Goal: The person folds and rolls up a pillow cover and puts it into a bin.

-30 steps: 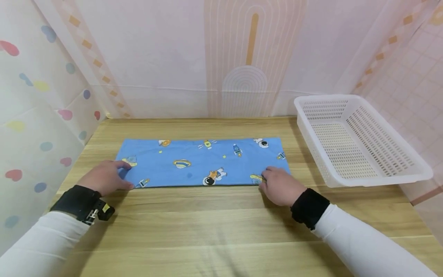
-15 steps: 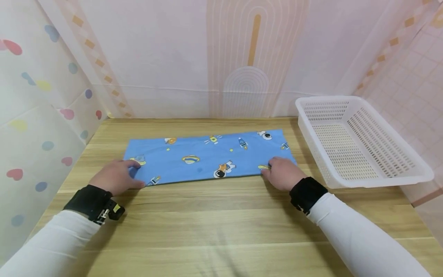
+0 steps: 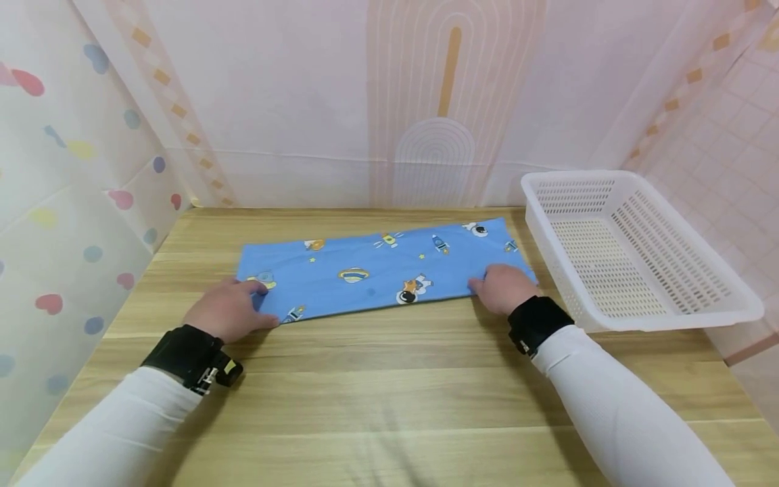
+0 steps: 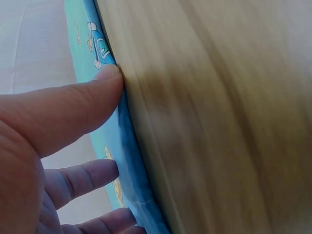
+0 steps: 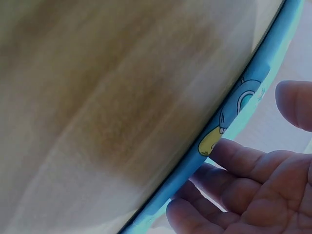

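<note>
A long folded blue cloth printed with astronauts, rockets and planets lies flat on the wooden table, its right end angled toward the back. My left hand is at its near left corner. In the left wrist view, the thumb lies against the cloth's near edge, and the spread, nearly straight fingers touch it farther along. My right hand rests at the cloth's near right corner. The right wrist view shows loosely bent fingers touching the cloth, with the thumb standing apart.
To the right stands a white perforated plastic basket, close beside the cloth's right end. Patterned wall sheets enclose the wooden table at the back and sides.
Both hands and the cloth have shifted to the right. The cloth's right end has swung away toward the back, so it now lies at a slant, nearer the basket.
</note>
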A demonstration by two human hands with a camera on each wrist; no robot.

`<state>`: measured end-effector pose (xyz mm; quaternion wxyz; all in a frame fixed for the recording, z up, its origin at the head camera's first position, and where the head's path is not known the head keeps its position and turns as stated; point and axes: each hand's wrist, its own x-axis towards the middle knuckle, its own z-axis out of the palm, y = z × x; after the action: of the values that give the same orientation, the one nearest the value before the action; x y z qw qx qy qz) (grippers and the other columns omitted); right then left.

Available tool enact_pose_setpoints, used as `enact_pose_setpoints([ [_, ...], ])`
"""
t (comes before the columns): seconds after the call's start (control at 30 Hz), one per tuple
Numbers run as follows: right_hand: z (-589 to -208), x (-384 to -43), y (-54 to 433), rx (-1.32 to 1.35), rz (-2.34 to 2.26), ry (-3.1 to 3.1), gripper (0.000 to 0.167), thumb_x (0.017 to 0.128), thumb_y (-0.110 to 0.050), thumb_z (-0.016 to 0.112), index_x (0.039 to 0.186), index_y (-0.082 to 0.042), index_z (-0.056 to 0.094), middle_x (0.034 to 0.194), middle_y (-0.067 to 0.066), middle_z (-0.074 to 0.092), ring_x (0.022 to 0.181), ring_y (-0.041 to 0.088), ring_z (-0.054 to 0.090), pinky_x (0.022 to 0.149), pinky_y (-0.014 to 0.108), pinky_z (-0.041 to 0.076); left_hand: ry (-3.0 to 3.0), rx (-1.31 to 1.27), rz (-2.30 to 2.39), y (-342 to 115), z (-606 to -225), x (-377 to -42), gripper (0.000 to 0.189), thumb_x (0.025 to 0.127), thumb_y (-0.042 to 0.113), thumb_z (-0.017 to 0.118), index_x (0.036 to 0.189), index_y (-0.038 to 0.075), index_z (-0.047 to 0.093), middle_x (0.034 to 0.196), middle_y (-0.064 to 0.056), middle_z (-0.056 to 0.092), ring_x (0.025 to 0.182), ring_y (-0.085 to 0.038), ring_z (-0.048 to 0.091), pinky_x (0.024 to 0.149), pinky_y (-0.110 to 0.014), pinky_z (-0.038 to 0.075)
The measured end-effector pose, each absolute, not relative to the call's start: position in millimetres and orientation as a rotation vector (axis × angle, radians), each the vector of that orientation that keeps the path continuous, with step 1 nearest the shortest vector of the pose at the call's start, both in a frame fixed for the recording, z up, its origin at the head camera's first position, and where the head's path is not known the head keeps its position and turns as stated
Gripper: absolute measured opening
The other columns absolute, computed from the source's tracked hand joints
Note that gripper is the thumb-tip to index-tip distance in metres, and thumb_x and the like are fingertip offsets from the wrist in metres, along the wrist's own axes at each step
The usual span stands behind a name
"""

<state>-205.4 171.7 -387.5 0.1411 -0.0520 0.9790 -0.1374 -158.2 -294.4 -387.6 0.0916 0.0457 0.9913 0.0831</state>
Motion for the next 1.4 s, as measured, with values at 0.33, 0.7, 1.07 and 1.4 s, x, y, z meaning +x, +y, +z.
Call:
enact_pose_setpoints([
  [0.33, -386.1, -212.2, 172.7, -0.076, -0.384, 2.813, 0.064, 0.111, -0.042, 0.041, 0.145, 0.011, 0.053, 0.147, 0.032, 0.056, 0.135, 0.049, 0.055, 0.114, 0.059, 0.045, 2.943, 0.162, 0.248, -282.6, -380.5, -153.2, 0.075, 0.091, 0.054, 0.076, 0.140, -0.002, 0.062, 0.141, -0.036, 0.058, 0.132, -0.058, 0.049, 0.103, -0.070, 0.046],
  [0.7, -365.1, -182.1, 82.1, -0.504, -0.558, 2.860, 0.044, 0.109, -0.031, 0.057, 0.142, -0.001, 0.061, 0.142, 0.018, 0.065, 0.134, 0.036, 0.060, 0.113, 0.051, 0.048, 2.844, 0.119, 0.429, -318.6, -357.3, -195.9, 0.048, 0.110, 0.032, 0.048, 0.137, -0.005, 0.060, 0.128, -0.034, 0.066, 0.110, -0.045, 0.067, 0.089, -0.060, 0.054],
  [1.07, -367.4, -154.5, -61.3, -1.192, -0.358, 2.653, 0.037, 0.110, -0.019, 0.051, 0.146, -0.015, 0.062, 0.148, -0.004, 0.064, 0.141, 0.014, 0.056, 0.120, 0.028, 0.040, 2.838, 0.034, 0.379, -324.1, -364.8, -251.6, 0.051, 0.109, 0.022, 0.045, 0.153, -0.004, 0.046, 0.150, -0.036, 0.049, 0.128, -0.051, 0.054, 0.107, -0.065, 0.043],
  [1.4, -381.0, -151.0, -120.6, -1.476, -0.040, 2.555, 0.048, 0.109, -0.017, 0.049, 0.156, -0.028, 0.051, 0.157, -0.016, 0.052, 0.146, 0.005, 0.047, 0.121, 0.019, 0.033, 2.851, 0.150, 0.229, -318.7, -371.6, -258.5, 0.045, 0.104, 0.009, 0.049, 0.145, -0.011, 0.053, 0.142, -0.037, 0.057, 0.125, -0.048, 0.058, 0.114, -0.065, 0.041],
])
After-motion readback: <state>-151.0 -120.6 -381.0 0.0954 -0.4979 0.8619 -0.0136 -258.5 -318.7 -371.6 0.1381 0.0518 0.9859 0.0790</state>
